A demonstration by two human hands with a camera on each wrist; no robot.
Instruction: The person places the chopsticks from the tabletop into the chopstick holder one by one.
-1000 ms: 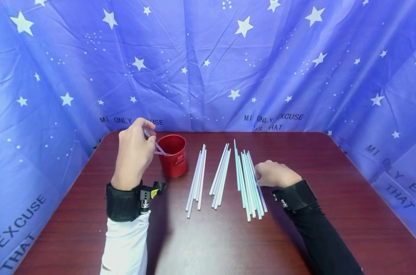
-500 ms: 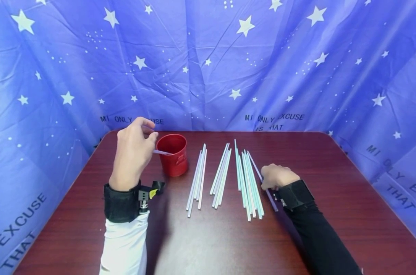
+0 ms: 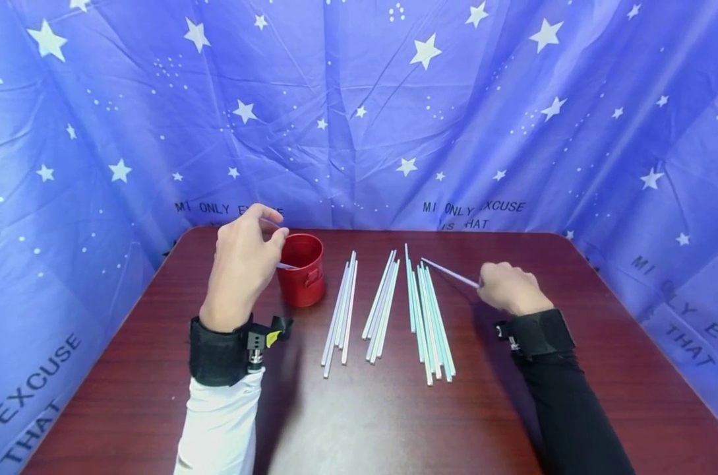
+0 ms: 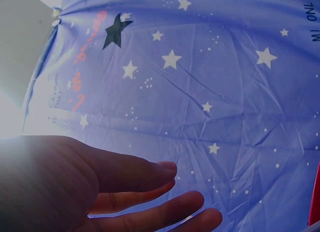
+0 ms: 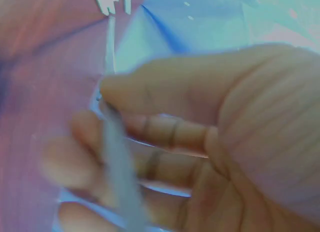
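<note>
My right hand (image 3: 509,288) pinches a thin lilac stick (image 3: 450,272) between thumb and fingers. The stick slants out leftward, its far tip near the top of the right-hand bundle of pale green and white sticks (image 3: 432,323). In the right wrist view the same stick (image 5: 122,177) runs blurred across the fingers. Beside the red bucket (image 3: 302,287), my left hand (image 3: 242,267) hovers with loosely bent fingers. The left wrist view shows nothing between its thumb (image 4: 145,172) and fingers. A lilac stick (image 3: 286,266) shows at the bucket's rim, partly hidden by this hand.
Two more bundles lie between the bucket and the right-hand bundle: lilac and white sticks (image 3: 339,310) and a mixed pale group (image 3: 382,307). All rest on a dark red wooden table (image 3: 359,422). A blue star-patterned curtain (image 3: 359,152) closes off the back and sides.
My right hand has drawn the lilac stick off the right bundle and moved it rightward, turning it more crosswise. The left hand's fingers have loosened from a stick at the bucket.
</note>
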